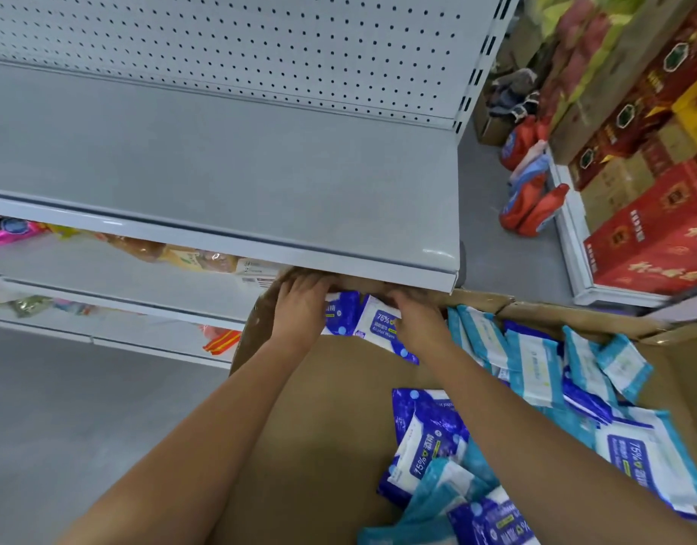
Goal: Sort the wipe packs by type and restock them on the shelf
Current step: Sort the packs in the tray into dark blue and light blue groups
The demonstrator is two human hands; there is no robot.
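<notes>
**ENTRY: Dark-blue alcohol wipe packs, far end of box: hazards on the lift**

**Item.** A 75% alcohol wipe pack (378, 328), dark blue and white, is located at the far end of the cardboard box (319, 426), directly beneath the shelf lip (339, 265). It is touched on its left by a second dark-blue pack (343, 312).

**Hold.** The right hand (417, 320) is laid over the labelled pack, with its fingers (400, 298) curled on the top edge. The left hand (299, 308) is set against the second pack. Its fingertips are hidden under the lip, so a closed hold cannot be confirmed.

**Hazards, as judged.**
- Knuckles or packs may be caught on the lip if the lift is made straight up.
- The slick film may slip from a one-edge hold, and a pack may be dropped back.
- A mix-up of types is likely. Pale-blue packs (535, 367) are stood just beside the right forearm, and both colours are jumbled in the nearer heap (437, 446).

**Destination.** The upper shelf (221, 171) lies directly above. Restocking there is judged not yet begun.

**Surroundings.** Red cartons (653, 238) and red pouches (535, 206) are noted to the right, well apart.
</notes>
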